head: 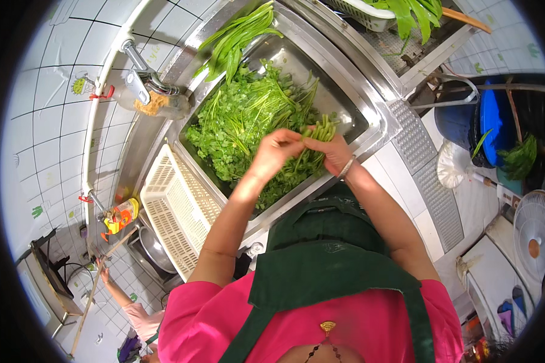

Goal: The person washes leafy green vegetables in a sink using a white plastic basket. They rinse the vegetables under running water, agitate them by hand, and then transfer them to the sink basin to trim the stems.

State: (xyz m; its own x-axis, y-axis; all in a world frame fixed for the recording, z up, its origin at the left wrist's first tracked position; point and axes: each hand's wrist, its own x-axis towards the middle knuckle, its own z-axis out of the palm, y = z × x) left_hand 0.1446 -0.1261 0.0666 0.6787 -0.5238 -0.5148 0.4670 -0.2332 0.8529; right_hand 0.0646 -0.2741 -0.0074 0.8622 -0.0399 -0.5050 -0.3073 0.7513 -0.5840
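Several fresh green stalks are bunched in my right hand (337, 152), with the thumb across them and the cut ends of the stems (323, 129) pointing up and away. My left hand (277, 152) is beside it, its bent fingertips meeting the right thumb at the bunch; whether they pinch a stalk is not clear. Below both hands a large heap of leafy green herbs, like coriander (240, 122), lies in a stainless steel sink (368, 118). Long-leaved greens (238, 43) rest over the sink's far left corner.
A cream plastic basket (177, 208) leans left of the sink. Near the tap (143, 75) is a clear container (179, 106). A white basket (368, 16) with greens stands at the upper right. A blue bin (490, 122) and fan (536, 236) are right. Another person's arm (118, 288) shows lower left.
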